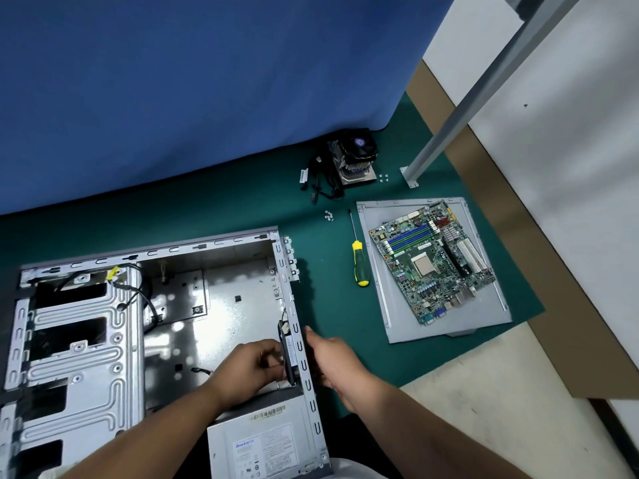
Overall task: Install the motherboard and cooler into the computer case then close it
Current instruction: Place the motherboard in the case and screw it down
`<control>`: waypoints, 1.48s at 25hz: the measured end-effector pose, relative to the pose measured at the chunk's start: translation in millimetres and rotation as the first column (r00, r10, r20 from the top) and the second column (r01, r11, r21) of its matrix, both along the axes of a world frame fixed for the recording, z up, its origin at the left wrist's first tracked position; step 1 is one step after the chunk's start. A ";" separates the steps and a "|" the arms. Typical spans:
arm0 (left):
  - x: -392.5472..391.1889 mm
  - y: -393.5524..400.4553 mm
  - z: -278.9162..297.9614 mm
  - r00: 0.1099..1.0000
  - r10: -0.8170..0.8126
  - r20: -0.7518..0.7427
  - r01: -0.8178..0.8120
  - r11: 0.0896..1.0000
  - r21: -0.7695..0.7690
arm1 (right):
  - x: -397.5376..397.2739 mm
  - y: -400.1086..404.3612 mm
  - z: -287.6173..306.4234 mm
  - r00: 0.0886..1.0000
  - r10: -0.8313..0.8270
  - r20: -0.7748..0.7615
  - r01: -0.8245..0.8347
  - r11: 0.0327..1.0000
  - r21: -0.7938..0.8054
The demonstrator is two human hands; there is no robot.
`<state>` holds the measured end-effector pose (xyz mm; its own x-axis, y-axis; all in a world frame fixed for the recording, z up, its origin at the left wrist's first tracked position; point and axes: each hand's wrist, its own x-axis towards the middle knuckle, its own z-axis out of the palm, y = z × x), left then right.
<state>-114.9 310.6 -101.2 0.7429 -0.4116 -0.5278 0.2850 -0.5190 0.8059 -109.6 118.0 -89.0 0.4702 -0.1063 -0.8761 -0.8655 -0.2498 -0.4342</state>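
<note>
Left hand [257, 366] reaching forward from the lower left, forearm bare, fingers curled in a grip, right hand [332, 363] alongside it, just apart, forearm bare and angled in from the lower right, fingers bent, their tips hidden from view

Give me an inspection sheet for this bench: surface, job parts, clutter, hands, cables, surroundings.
Surface: green mat on a bench, blue cloth behind it.
Job's things: open computer case lying on its side, board bay bare; motherboard outside it, resting on the grey side panel; cooler at the back of the mat; power supply in the case's near corner.
Clutter: yellow-black screwdriver; two small groups of screws.
Hands: left hand inside the case, gripping a black part at the case wall; right hand outside that wall, fingers against it.
Cables: black cable bundle beside the cooler; loose black wires inside the case.
Surroundings: grey metal post, white wall, brown cardboard.
</note>
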 end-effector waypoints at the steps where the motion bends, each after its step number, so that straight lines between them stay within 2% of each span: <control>1: 0.4 -1.1 -0.5 1.000 0.009 -0.003 -0.009 1.000 -0.004 | 0.2 0.9 2.2 1.000 0.003 0.005 -0.003 1.000 0.000; 6: 0.1 -1.1 -6.9 1.000 -0.001 0.028 0.001 1.000 0.022 | -4.3 5.8 7.0 1.000 -0.011 0.029 0.011 1.000 0.004; 11: 1.2 -3.2 -8.8 0.990 0.103 -0.101 -0.105 0.994 -0.015 | -2.5 6.1 8.9 0.999 -0.016 0.047 0.017 1.000 -0.015; 16: 6.9 -5.2 -1.8 0.971 0.129 -0.202 -0.147 0.986 -0.076 | -6.2 6.9 8.8 0.993 -0.009 0.122 0.015 0.999 -0.047; 21: 25.1 -8.5 7.7 0.958 0.012 -0.287 -0.022 0.999 -0.030 | -6.3 5.0 4.1 0.985 0.051 0.164 -0.031 0.992 -0.122; 26: 46.1 -6.3 6.9 0.902 -0.165 -0.399 0.145 0.986 -0.081 | -3.5 1.4 0.6 0.985 0.088 0.147 -0.068 0.988 -0.139; 28: 48.6 -4.7 4.9 0.892 -0.190 -0.411 0.163 0.982 -0.100 | -4.9 0.5 -1.1 0.986 0.090 0.141 -0.071 0.988 -0.135; 33: 37.7 -3.6 -2.1 0.926 -0.058 -0.374 0.037 0.997 -0.063 | -6.7 -1.3 -3.1 0.980 0.111 0.168 -0.085 0.984 -0.158; 37: 34.3 -3.1 -3.9 0.922 -0.040 -0.384 0.016 0.998 -0.064 | -2.9 -1.3 -0.5 0.981 0.141 0.133 -0.117 0.978 -0.175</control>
<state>-80.6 307.5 -105.1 0.4749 -0.4680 -0.7453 0.5655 -0.4867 0.6659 -112.6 116.7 -89.4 0.6091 -0.1748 -0.7736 -0.7529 -0.4340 -0.4947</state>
